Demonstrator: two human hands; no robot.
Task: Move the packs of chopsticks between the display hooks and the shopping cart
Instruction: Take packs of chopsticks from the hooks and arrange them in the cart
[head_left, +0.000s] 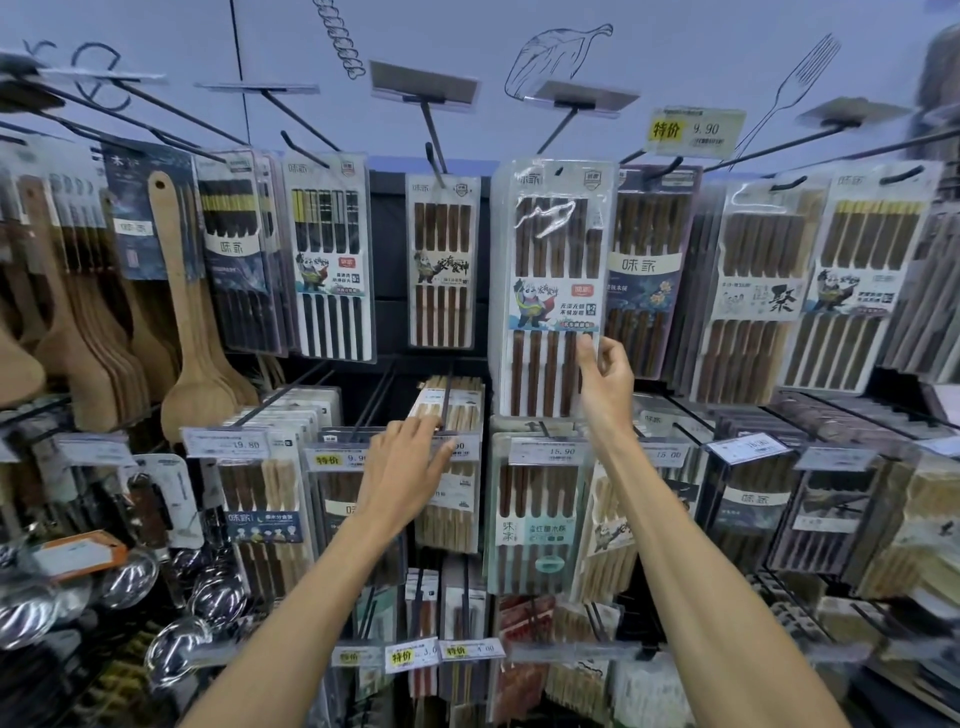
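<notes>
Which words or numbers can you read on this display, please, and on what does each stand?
"特价 9.90": top right price tag.
"味家": floral pack, and the held pack in the right hand.
"19.80": lower left price tag.
"15.90": lower middle price tag.
"聚": pale pack.
Smaller pack print is too blurred to read.

Packs (649, 270) crowd both rows; bare back panel (387, 249) shows beside narrow pack (441, 275); hook rods (434, 137), price tags (423, 85) jut forward.

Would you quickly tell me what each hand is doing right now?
Left hand: open, fingers on a lower-row pack.
Right hand: pinching the hanging chopstick pack.
</notes>
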